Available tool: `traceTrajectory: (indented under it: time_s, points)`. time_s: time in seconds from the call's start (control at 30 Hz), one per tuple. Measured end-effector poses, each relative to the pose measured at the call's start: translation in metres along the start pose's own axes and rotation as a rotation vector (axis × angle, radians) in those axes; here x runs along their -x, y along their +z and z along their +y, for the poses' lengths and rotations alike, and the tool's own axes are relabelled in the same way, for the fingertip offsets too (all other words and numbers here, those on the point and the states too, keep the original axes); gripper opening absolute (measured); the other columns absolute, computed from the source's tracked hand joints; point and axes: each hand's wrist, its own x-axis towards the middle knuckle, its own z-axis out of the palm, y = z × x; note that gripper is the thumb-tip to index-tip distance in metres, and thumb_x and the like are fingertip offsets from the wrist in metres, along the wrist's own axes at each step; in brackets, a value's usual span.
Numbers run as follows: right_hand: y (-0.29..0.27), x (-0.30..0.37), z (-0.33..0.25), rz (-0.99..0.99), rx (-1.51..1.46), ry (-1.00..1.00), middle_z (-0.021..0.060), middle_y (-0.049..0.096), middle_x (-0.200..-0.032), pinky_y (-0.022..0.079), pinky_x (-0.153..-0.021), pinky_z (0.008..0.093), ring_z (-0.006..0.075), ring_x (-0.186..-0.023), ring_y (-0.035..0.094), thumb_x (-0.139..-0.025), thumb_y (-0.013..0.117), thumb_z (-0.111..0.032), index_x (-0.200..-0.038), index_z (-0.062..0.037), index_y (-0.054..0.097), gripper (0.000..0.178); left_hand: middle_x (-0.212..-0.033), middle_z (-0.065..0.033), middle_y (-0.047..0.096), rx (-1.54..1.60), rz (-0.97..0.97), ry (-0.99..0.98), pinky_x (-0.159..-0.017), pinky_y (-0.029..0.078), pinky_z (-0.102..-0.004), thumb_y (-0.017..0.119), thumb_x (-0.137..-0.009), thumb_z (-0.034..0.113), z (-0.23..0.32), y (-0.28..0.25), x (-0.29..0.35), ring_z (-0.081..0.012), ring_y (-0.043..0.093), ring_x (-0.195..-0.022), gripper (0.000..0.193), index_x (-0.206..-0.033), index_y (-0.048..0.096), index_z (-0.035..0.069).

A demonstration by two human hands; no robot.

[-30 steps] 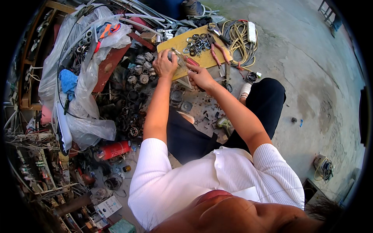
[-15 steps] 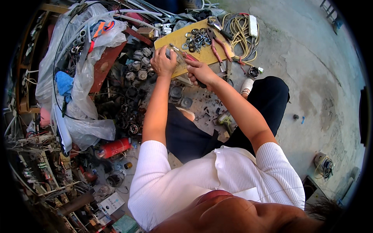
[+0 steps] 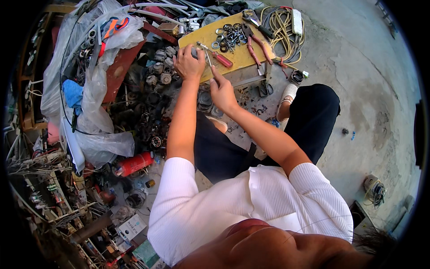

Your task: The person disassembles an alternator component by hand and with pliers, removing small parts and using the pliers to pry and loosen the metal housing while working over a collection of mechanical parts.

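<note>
My left hand (image 3: 189, 63) is closed around a rounded grey metal part (image 3: 195, 53) at the left edge of a yellow board (image 3: 192, 40). Just right of it, my right hand (image 3: 222, 92) grips a screwdriver (image 3: 208, 58) whose thin metal shaft points up toward that part. The handle is hidden in my fingers. Whether the tip touches the part, I cannot tell. A second screwdriver with a red handle (image 3: 222, 59) lies on the board beside my right hand. Farther back are loose rings and screws (image 3: 230, 36), red-handled pliers (image 3: 256, 45) and a black-handled tool (image 3: 259, 26).
A coiled cable with a white power strip (image 3: 296, 22) lies right of the board. Dark motor-like parts (image 3: 159, 76) are heaped on the left, near clear plastic sheeting (image 3: 96, 112). A red cylinder (image 3: 134, 164) rests on the floor. My legs (image 3: 313, 112) flank the work.
My right hand has moved left and down, bringing the screwdriver shaft nearer upright beside my left hand. The red-handled screwdriver is now uncovered on the board. My left hand still holds the grey part.
</note>
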Motion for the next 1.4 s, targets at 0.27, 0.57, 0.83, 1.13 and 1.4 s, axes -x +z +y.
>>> traceTrajectory:
  time_s: [0.27, 0.57, 0.83, 1.13, 1.4]
  points:
    - [-0.052, -0.019, -0.018, -0.339, -0.189, 0.227, 0.0034, 0.056, -0.075, 0.046, -0.051, 0.0273, 0.01, -0.058, 0.052, -0.1, 0.052, -0.017, -0.149, -0.0127, 0.044, 0.05, -0.109, -0.0131, 0.067, 0.079, -0.009, 0.008, -0.099, 0.042, -0.0537, 0.057, -0.087, 0.033, 0.005, -0.007, -0.002, -0.0336, 0.063, -0.103, 0.033, -0.107, 0.069, 0.01]
    - [-0.065, -0.047, -0.042, -0.481, -0.193, 0.325, -0.0011, 0.048, -0.073, 0.042, -0.05, 0.0259, 0.0083, -0.058, 0.046, -0.103, 0.048, -0.017, -0.154, -0.0129, 0.035, 0.053, -0.105, -0.0123, 0.069, 0.084, 0.021, 0.085, -0.087, 0.047, -0.0468, 0.059, -0.088, 0.033, 0.003, -0.007, -0.005, -0.0315, 0.064, -0.099, 0.031, -0.105, 0.069, 0.009]
    - [-0.038, -0.031, -0.041, -0.248, -0.137, 0.288, 0.0098, 0.062, -0.077, 0.05, -0.054, 0.0323, 0.0181, -0.059, 0.06, -0.098, 0.053, -0.015, -0.145, -0.0088, 0.049, 0.048, -0.104, -0.0123, 0.068, 0.012, 0.044, 0.075, -0.082, 0.051, -0.046, 0.057, -0.087, 0.033, 0.004, -0.005, -0.004, -0.0343, 0.065, -0.092, 0.03, -0.105, 0.071, 0.012]
    - [-0.01, -0.008, -0.003, -0.014, 0.148, -0.088, 0.012, 0.066, -0.078, 0.052, -0.071, 0.0327, 0.0147, -0.068, 0.06, -0.099, 0.053, -0.016, -0.147, -0.0097, 0.046, 0.049, -0.103, -0.0127, 0.067, 0.018, 0.027, 0.041, -0.086, 0.049, -0.0469, 0.058, -0.086, 0.032, 0.006, -0.003, -0.007, -0.0328, 0.064, -0.096, 0.031, -0.105, 0.07, 0.011]
    - [-0.065, -0.034, -0.029, -0.419, -0.183, 0.292, 0.0003, 0.051, -0.071, 0.044, -0.05, 0.0267, 0.0098, -0.054, 0.048, -0.101, 0.051, -0.017, -0.151, -0.0131, 0.041, 0.051, -0.105, -0.0136, 0.067, 0.059, 0.018, 0.026, -0.087, 0.049, -0.0454, 0.058, -0.087, 0.031, 0.005, -0.006, -0.003, -0.0326, 0.064, -0.098, 0.031, -0.106, 0.07, 0.01]
